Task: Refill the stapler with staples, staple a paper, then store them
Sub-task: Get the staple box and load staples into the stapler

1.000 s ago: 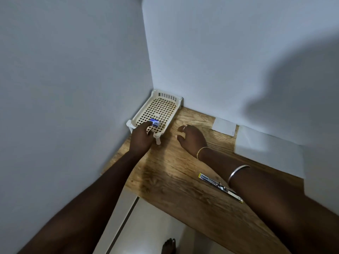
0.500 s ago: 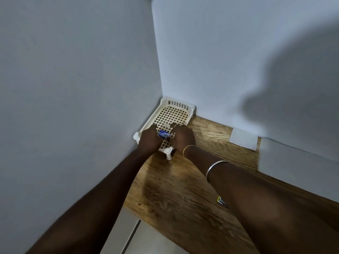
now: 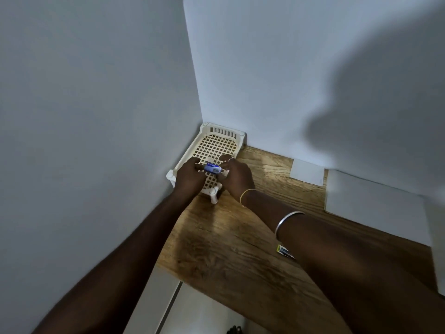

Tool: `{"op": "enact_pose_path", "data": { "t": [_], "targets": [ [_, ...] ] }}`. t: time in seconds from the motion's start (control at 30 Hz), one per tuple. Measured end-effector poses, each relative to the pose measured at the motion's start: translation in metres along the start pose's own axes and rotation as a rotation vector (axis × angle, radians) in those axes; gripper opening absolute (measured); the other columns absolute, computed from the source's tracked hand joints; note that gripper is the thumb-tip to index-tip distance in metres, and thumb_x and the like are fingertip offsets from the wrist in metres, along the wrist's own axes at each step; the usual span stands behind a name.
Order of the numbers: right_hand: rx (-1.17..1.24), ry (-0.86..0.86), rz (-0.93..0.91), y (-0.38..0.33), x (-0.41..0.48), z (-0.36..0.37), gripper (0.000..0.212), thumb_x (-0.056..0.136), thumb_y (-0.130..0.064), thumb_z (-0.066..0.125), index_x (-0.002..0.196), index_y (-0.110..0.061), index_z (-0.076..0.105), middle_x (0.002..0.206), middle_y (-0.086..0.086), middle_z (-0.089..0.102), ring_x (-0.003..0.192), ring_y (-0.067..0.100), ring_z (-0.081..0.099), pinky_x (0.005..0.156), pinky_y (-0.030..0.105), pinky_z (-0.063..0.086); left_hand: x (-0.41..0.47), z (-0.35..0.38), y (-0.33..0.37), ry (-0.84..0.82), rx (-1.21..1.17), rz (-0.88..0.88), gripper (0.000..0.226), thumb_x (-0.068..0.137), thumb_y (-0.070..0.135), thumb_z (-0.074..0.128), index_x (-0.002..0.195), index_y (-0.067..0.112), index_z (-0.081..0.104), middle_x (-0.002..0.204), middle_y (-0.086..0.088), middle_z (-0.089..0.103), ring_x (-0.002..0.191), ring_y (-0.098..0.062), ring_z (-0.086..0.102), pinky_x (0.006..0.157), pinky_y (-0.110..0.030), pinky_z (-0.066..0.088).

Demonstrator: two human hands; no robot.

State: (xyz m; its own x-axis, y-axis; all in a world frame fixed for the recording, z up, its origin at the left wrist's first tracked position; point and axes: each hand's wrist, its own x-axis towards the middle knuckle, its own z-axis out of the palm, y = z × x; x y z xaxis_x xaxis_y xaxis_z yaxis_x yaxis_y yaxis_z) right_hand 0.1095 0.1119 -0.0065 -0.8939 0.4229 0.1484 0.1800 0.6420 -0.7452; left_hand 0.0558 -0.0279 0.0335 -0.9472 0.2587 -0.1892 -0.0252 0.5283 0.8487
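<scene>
A small blue and white staple box (image 3: 212, 168) is held between both my hands just above the near end of a cream lattice tray (image 3: 218, 143) in the corner of the wooden table (image 3: 231, 239). My left hand (image 3: 189, 177) pinches its left end and my right hand (image 3: 237, 175) pinches its right end. The stapler (image 3: 284, 251) lies on the table to the right, mostly hidden under my right forearm; only its yellow and dark tip shows. A white sheet of paper (image 3: 373, 203) lies at the right by the wall.
A small white paper slip (image 3: 307, 172) lies next to the back wall. Walls close in the tray on the left and behind. The table's front edge runs diagonally at lower left, with pale floor below.
My right hand has come over from the table to the tray and now pinches the staple box together with my left hand. The view has shifted so the stapler is largely covered.
</scene>
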Motion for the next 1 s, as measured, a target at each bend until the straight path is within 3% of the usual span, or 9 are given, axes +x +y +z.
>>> {"op": "enact_pose_path", "data": {
  "t": [0.07, 0.13, 0.27, 0.33, 0.4, 0.5, 0.63, 0.8, 1.0],
  "targets": [
    [0.101, 0.02, 0.024, 0.001, -0.013, -0.016, 0.048, 0.078, -0.013, 0.079, 0.124, -0.013, 0.067, 0.106, 0.008, 0.077, 0.096, 0.022, 0.073, 0.088, 0.038, 0.059, -0.019, 0.003, 0.006, -0.007, -0.053, 0.036, 0.056, 0.087, -0.009, 0.05, 0.139, 0.01, 0.055, 0.132, -0.007, 0.064, 0.12, -0.022, 0.062, 0.094, -0.035, 0.054],
    [0.209, 0.05, 0.044, 0.002, -0.028, -0.033, 0.046, 0.077, -0.008, 0.081, 0.121, -0.011, 0.067, 0.103, 0.007, 0.076, 0.091, 0.018, 0.074, 0.086, 0.038, 0.06, -0.039, 0.009, 0.01, -0.019, -0.165, 0.09, 0.049, 0.091, -0.008, 0.055, 0.137, 0.009, 0.057, 0.129, -0.008, 0.065, 0.116, -0.024, 0.064, 0.096, -0.041, 0.055],
    [0.377, 0.119, 0.056, 0.003, -0.067, -0.071, 0.043, 0.076, -0.005, 0.082, 0.113, -0.02, 0.064, 0.102, -0.002, 0.074, 0.086, 0.007, 0.072, 0.08, 0.027, 0.061, -0.079, 0.027, 0.016, -0.036, -0.335, 0.148, 0.038, 0.092, 0.003, 0.068, 0.128, 0.014, 0.065, 0.113, 0.0, 0.07, 0.09, -0.021, 0.067, 0.073, -0.038, 0.057],
    [0.431, 0.152, 0.067, 0.004, -0.091, -0.086, 0.044, 0.076, -0.008, 0.083, 0.113, -0.021, 0.064, 0.102, -0.005, 0.073, 0.086, 0.007, 0.072, 0.079, 0.022, 0.059, -0.098, 0.038, 0.017, -0.085, -0.466, 0.138, 0.036, 0.091, 0.004, 0.073, 0.125, 0.01, 0.067, 0.105, 0.007, 0.074, 0.094, -0.012, 0.068, 0.078, -0.028, 0.056],
    [0.475, 0.173, 0.084, 0.007, -0.115, -0.1, 0.045, 0.077, -0.009, 0.084, 0.116, -0.018, 0.064, 0.104, -0.003, 0.073, 0.088, 0.009, 0.072, 0.08, 0.023, 0.059, -0.118, 0.052, 0.018, -0.141, -0.57, 0.12, 0.036, 0.089, 0.001, 0.074, 0.124, 0.007, 0.067, 0.103, 0.008, 0.077, 0.1, -0.007, 0.07, 0.087, -0.029, 0.056],
    [0.519, 0.202, 0.107, 0.012, -0.149, -0.12, 0.045, 0.077, -0.01, 0.084, 0.114, -0.026, 0.064, 0.103, -0.004, 0.073, 0.089, 0.009, 0.072, 0.08, 0.024, 0.059, -0.146, 0.074, 0.019, -0.184, -0.68, 0.113, 0.033, 0.088, 0.0, 0.074, 0.119, 0.008, 0.067, 0.108, -0.007, 0.076, 0.106, -0.021, 0.071, 0.093, -0.04, 0.057],
    [0.562, 0.24, 0.162, 0.017, -0.188, -0.143, 0.043, 0.078, -0.011, 0.085, 0.113, -0.025, 0.064, 0.1, -0.007, 0.075, 0.088, 0.008, 0.073, 0.079, 0.022, 0.058, -0.179, 0.097, 0.022, -0.243, -0.826, 0.091, 0.038, 0.088, -0.001, 0.074, 0.123, 0.001, 0.057, 0.11, -0.022, 0.074, 0.1, -0.029, 0.073, 0.084, -0.036, 0.059],
    [0.622, 0.299, 0.177, 0.014, -0.217, -0.164, 0.047, 0.078, -0.012, 0.085, 0.117, -0.024, 0.064, 0.102, -0.004, 0.077, 0.09, 0.013, 0.074, 0.079, 0.022, 0.057, -0.204, 0.11, 0.027, -0.321, -0.895, 0.147, 0.037, 0.09, 0.005, 0.074, 0.119, 0.006, 0.051, 0.113, -0.027, 0.071, 0.106, -0.036, 0.071, 0.091, -0.046, 0.058],
    [0.658, 0.357, 0.137, 0.001, -0.229, -0.18, 0.048, 0.076, -0.01, 0.086, 0.112, -0.033, 0.064, 0.103, -0.007, 0.077, 0.091, 0.013, 0.075, 0.08, 0.022, 0.058, -0.217, 0.111, 0.042, -0.357, -0.947, 0.181, 0.027, 0.092, 0.007, 0.072, 0.111, 0.015, 0.055, 0.111, -0.023, 0.071, 0.104, -0.033, 0.069, 0.088, -0.04, 0.057]
  ]
}}
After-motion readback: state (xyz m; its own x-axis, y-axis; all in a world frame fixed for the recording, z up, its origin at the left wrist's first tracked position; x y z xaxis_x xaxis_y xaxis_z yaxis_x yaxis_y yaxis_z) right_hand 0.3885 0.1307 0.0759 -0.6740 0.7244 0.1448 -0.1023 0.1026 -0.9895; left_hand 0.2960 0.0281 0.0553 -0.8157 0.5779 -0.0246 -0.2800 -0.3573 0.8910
